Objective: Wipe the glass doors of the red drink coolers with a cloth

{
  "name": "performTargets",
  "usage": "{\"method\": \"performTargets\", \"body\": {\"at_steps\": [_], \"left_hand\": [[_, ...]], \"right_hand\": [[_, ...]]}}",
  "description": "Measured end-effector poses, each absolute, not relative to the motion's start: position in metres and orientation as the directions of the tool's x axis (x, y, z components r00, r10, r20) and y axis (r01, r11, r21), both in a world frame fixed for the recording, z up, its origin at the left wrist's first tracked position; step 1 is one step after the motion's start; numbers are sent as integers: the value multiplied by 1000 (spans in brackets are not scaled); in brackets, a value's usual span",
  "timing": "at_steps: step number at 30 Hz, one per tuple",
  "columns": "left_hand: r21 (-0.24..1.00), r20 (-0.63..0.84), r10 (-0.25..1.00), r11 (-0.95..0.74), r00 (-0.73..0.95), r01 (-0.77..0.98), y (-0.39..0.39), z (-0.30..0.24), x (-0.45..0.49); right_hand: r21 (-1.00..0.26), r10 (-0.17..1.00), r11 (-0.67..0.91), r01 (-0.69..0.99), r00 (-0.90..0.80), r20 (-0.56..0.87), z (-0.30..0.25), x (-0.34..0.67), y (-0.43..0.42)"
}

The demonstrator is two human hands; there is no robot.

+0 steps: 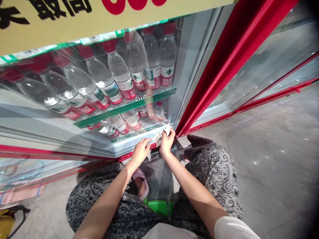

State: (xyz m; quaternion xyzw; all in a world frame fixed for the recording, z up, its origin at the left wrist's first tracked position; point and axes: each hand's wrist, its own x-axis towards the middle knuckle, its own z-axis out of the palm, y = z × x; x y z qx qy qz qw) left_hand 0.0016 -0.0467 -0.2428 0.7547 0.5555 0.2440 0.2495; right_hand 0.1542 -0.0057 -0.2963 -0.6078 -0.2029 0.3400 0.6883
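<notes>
I crouch in front of an open glass-door fridge (189,66) stocked with water bottles (119,73) that have red caps and red-and-green labels. My right hand (166,142) is closed on a white cloth (163,132) and presses it against the bottom ledge of the fridge, near the red door frame (224,59). My left hand (141,151) rests beside it on the red bottom edge, fingers curled over the ledge, with a thin bracelet at the wrist. More bottles (132,119) lie on the lowest rack behind the cloth.
The red-framed glass door (261,66) stands swung out to the right. Grey concrete floor (274,159) spreads on the right. My patterned trousers (211,169) and a green object (159,207) sit between my knees. A yellow thing (6,222) lies bottom left.
</notes>
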Motion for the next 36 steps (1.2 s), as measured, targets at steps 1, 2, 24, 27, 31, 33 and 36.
{"method": "performTargets", "body": {"at_steps": [1,2,24,27,31,33,36], "left_hand": [[649,87,961,-253,261,718,-47,-243,0],[649,84,963,-248,256,719,-48,-243,-1],[627,115,980,-198,162,753,-68,-234,-61],[622,128,980,-197,150,758,-70,-231,-67],[608,145,977,-211,154,765,-72,-226,-73],[599,146,976,-216,160,771,-72,-223,-75],[584,145,974,-226,174,780,-71,-221,-76]], "right_hand": [[-976,723,36,-214,680,-122,-295,153,-7],[-977,725,34,-211,678,-121,-296,153,-8],[-986,739,-41,-164,659,-140,-305,99,-19],[-976,707,-92,-197,677,-204,-306,96,-19],[-977,714,-87,-197,671,-199,-303,95,-19],[-980,729,-64,-186,663,-173,-300,96,-20],[-980,755,-56,-193,634,-168,-299,98,-23]]}}
